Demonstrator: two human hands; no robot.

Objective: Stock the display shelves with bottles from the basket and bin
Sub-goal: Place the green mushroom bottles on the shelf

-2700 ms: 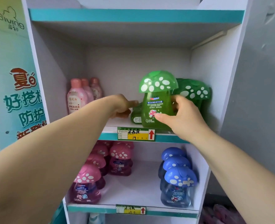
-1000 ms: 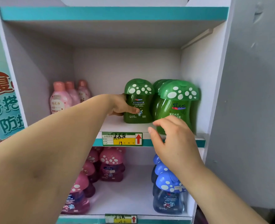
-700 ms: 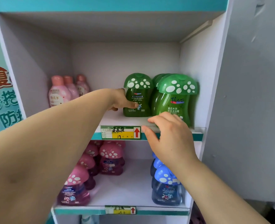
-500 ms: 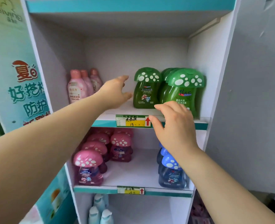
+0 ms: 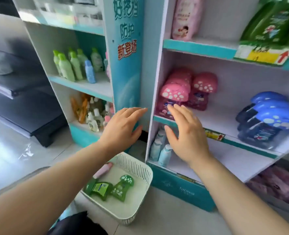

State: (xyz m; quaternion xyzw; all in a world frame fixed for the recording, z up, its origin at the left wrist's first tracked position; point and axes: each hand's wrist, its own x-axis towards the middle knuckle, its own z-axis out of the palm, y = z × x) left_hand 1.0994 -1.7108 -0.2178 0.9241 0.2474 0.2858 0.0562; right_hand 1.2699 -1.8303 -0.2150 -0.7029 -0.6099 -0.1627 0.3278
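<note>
Running down the blue side banner (image 5: 126,48) are the characters 好搭档 and 防护 in dark blue, with 新登场 in red below them. A yellow price tag (image 5: 262,54) on the teal edge of the display shelves (image 5: 196,46) bears a red upward arrow; its handwriting is too blurred to read. A smaller tag (image 5: 214,135) of the same kind sits on the shelf edge below. The pink bottle (image 5: 184,19) on the upper shelf shows a cartoon figure and red print that cannot be made out. The same goes for the labels on the green bottles (image 5: 272,22) to its right.

Both hands are bare, with the fingers spread and straight, and they hold nothing. The left hand (image 5: 121,128) hangs in front of the banner's foot. The right hand (image 5: 186,131) is in front of the middle shelf edge, its fingertips overlapping the front pink mushroom-cap bottle (image 5: 174,94); contact cannot be told. Blue mushroom-cap bottles (image 5: 267,119) stand at the right of that shelf, and pale blue bottles (image 5: 164,153) on the shelf beneath.

The white basket (image 5: 137,162) stands on the floor beside the shelf unit, below both hands and apart from them, partly under the left forearm. In it lie a green mushroom-cap bottle (image 5: 122,187), a second green bottle (image 5: 100,188) with a blue-green label just beside it, and a pink tube-like bottle (image 5: 104,170) near the far wall.
</note>
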